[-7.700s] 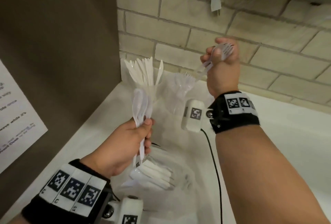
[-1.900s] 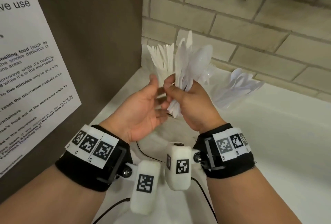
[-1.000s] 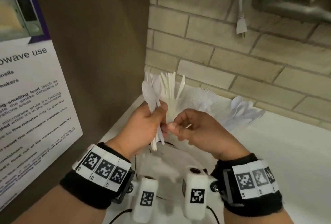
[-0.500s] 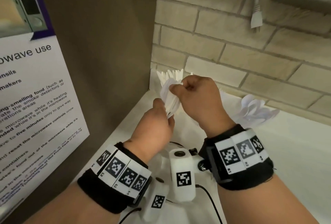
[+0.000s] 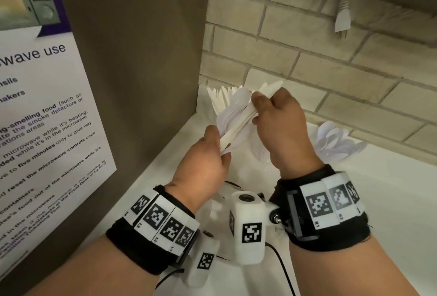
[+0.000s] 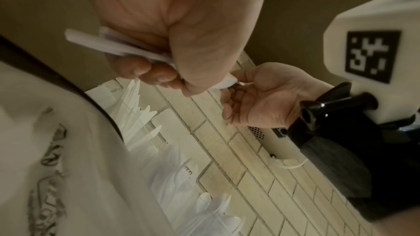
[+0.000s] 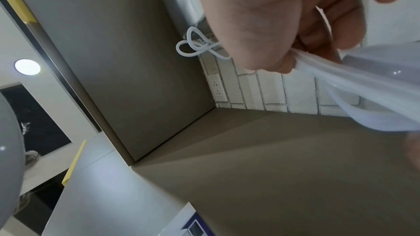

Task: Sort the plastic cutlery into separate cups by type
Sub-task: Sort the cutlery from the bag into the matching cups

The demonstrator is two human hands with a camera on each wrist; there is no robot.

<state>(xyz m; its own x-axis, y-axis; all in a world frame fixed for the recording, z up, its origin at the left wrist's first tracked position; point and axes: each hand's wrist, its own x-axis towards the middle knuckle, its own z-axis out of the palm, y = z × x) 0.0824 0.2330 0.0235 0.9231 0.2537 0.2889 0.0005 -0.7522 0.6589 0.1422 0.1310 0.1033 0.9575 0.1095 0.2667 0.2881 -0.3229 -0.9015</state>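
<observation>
Head view: the left hand (image 5: 201, 168) grips the handle ends of a bunch of white cutlery (image 5: 234, 120), while the raised right hand (image 5: 281, 130) pinches its upper ends above the bench (image 5: 378, 201).

Your right hand (image 7: 284, 19), seen from below, pinches white plastic cutlery (image 7: 363, 89).

Your thumb and curled fingers (image 7: 350, 24) close on the translucent white pieces at their narrow ends, and they fan out toward the lower right, blurred and too close to tell spoons from other kinds. Behind your hand a looped white cable (image 7: 195, 46) hangs against a brown cabinet panel (image 7: 127, 56), with a white brick wall (image 7: 272, 91) and a wall socket (image 7: 217, 87) beside it. A round ceiling light (image 7: 27, 66) glows at the left edge.
</observation>
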